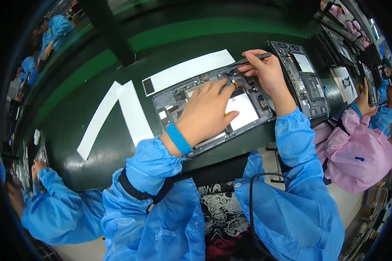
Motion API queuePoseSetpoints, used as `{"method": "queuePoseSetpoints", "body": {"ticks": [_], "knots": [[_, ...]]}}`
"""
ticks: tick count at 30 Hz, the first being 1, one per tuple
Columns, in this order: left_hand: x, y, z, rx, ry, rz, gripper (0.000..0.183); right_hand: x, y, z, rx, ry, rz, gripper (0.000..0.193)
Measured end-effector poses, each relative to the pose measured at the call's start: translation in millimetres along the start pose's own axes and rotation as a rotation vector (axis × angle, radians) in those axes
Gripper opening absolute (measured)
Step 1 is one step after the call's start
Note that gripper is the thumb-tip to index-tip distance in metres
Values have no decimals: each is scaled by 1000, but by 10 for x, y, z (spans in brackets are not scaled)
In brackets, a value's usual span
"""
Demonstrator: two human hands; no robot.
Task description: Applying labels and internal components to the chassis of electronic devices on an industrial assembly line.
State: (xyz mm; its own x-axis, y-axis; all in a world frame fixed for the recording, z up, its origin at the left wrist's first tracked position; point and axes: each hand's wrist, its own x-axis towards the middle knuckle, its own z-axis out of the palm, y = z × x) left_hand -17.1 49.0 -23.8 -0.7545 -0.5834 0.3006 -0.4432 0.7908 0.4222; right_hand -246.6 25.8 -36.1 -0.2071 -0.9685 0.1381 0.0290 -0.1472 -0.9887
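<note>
An opened tablet-like device [259, 89] lies in front of me, its circuit parts, small wires and a white panel [242, 111] exposed. My left hand [207, 111] rests over its middle with the fingers spread, a blue band [178, 138] round the wrist. At the device's far right corner, my right hand [265, 69] pinches dark tweezers [264, 55]; their tip points left along the far edge. What lies under my left palm is hidden.
Beyond the device lies a long white strip [189, 71] with a black end; two more white strips [99, 119] [134, 113] lie left. A second opened device [307, 82] stands close on the right. Co-workers in blue [59, 209] and pink [361, 152] sit either side of me.
</note>
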Motion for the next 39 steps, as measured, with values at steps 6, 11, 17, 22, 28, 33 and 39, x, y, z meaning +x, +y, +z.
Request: {"method": "queuePoseSetpoints", "body": {"ticks": [6,11,17,22,28,33,39], "knots": [[33,46,32,88,-28,-25,54,-67,-85,-49,-112,56,-53,23],[91,45,88,36,-12,-2,47,-167,-141,-45,-261,-82,-126,17],[105,17,76,40,9,1,46,-152,-127,-35,-316,-174,-157,19],[100,15,92,29,14,2,46,-143,-87,14,-331,-191,-167,17],[76,15,98,18,28,7,46,-160,-69,39,-231,-119,-138,18],[77,19,110,-2,37,-7,47,-159,-66,30,-160,-8,-199,20],[99,0,156,-63,43,-11,49,-138,-56,-48,-74,0,-222,24]]}}
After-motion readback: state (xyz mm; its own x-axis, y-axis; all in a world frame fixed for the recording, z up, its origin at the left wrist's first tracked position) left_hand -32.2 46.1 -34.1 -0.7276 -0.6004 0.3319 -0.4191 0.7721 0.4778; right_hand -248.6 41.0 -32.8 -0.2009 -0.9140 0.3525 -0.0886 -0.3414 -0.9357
